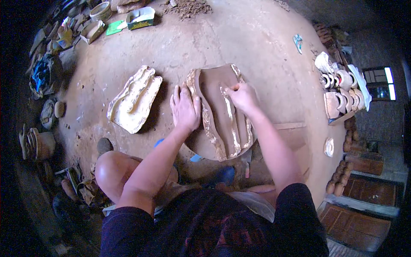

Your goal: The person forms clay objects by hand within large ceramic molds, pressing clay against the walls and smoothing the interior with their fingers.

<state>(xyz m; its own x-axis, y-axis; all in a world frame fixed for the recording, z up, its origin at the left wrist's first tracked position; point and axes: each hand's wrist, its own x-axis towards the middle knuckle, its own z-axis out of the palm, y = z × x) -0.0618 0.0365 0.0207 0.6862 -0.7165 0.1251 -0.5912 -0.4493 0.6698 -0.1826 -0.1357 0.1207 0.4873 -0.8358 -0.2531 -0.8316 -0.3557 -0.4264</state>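
Observation:
A plaster mould (207, 122) with a pale, rough rim lies in front of me, its hollows lined with smooth brown clay (216, 98). A narrow whitish ridge (231, 115) runs lengthwise through it. My left hand (186, 107) rests flat along the mould's left rim, fingers stretched out. At the upper end of the ridge, my right hand (242, 96) is closed, thumb and fingertips pressed together against the clay; what they pinch is too small to make out. Apart on the left lies a second, cream-coloured mould piece (135, 100) with a raised winding form.
The mould sits on a round board (188, 150) close to my knees. A knife-like tool (247, 168) lies beside it. Boxes (140, 18), tubs (101, 11) and a green sheet (114, 27) stand far left. Curved clay pieces (342, 96) line a rack at right. Loose clay (188, 8) is heaped behind.

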